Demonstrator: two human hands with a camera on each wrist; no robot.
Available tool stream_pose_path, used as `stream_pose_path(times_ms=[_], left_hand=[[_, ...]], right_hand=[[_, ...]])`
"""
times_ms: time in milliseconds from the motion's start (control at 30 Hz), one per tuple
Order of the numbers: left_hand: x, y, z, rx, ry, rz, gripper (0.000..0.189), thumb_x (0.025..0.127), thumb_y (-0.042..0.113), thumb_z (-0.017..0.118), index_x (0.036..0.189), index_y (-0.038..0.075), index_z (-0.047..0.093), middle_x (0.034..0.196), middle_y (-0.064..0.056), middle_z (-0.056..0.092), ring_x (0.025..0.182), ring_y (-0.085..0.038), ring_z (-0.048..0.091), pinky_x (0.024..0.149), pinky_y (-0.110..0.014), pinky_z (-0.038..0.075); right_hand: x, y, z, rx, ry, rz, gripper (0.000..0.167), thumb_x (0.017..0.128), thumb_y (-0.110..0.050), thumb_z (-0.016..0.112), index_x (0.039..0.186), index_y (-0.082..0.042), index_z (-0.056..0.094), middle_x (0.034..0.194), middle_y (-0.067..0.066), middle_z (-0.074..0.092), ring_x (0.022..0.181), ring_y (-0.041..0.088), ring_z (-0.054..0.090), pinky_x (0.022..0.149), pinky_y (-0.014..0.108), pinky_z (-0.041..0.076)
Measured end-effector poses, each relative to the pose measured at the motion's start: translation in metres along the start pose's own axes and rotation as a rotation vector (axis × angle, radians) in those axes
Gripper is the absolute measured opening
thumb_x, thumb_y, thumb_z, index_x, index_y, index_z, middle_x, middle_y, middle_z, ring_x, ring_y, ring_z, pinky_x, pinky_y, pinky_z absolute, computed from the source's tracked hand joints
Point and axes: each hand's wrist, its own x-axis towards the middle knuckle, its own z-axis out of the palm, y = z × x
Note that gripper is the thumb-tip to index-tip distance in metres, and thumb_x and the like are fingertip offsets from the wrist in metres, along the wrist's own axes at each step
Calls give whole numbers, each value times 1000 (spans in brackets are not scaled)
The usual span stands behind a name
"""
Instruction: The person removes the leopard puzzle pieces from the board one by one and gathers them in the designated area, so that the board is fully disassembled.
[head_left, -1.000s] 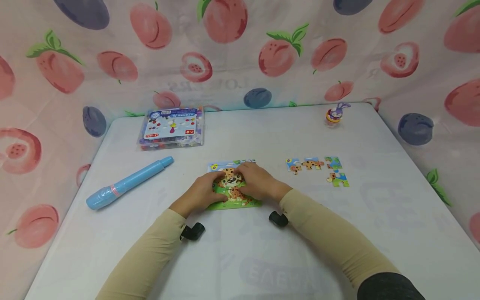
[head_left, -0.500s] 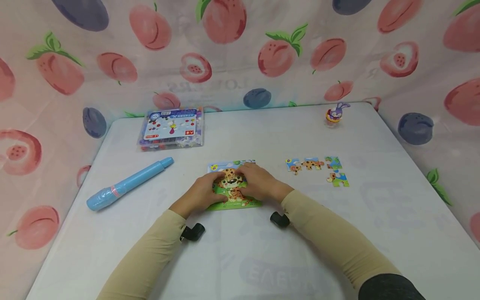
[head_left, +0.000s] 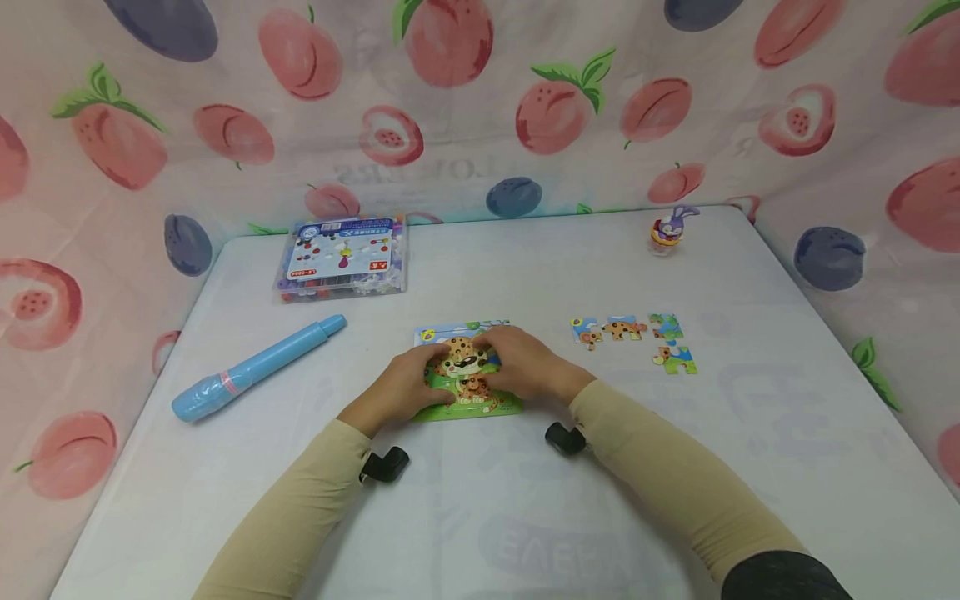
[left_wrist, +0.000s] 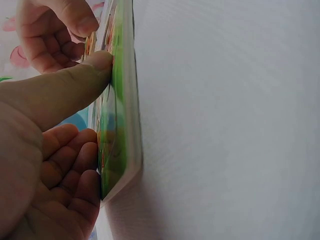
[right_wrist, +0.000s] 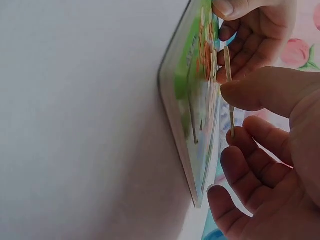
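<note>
Right-hand grip (head_left: 528, 362) pinches a thin puzzle piece (right_wrist: 227, 62) between thumb and fingertip, its edge raised just off the puzzle board (head_left: 468, 411), while the left-hand grip (head_left: 401, 385) rests on the board with thumb and fingers loosely spread. That board lies flat on the white worktop (head_left: 450, 517), with four loose pieces (head_left: 625, 327) beyond the right hand.

The left hand (head_left: 403, 383) rests, loosely curved — the right hand (head_left: 528, 364), just opposite, pinches.
</note>
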Motion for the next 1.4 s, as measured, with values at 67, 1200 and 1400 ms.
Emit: stream_pose_path(times_ms=[67,1200,1400], left_hand=[[0,0,0,-2,-2,-2,75,86,24,82,147,0,45,147,-17,49,138,-35,42,113,-48,35],[1,2,1,-13,-6,-18,77,86,23,82,149,0,44,149,-16,47,140,-34,39,115,-47,32],[0,1,1,-22,-4,-18,77,86,23,82,149,0,44,149,-15,47,140,-34,39,115,-47,32]], right_hand=[[-2,1,-2,9,2,0,53,88,-12,68,137,2,55,139,16,55,138,33,41,116,41,31],[-81,65,-63,21,127,203,44,91,-13,68,133,-2,58,122,13,61,109,31,55,92,48,47],[-102,81,-73,19,138,218,44,92,-12,67,132,2,57,126,17,60,114,35,54,95,51,46]])
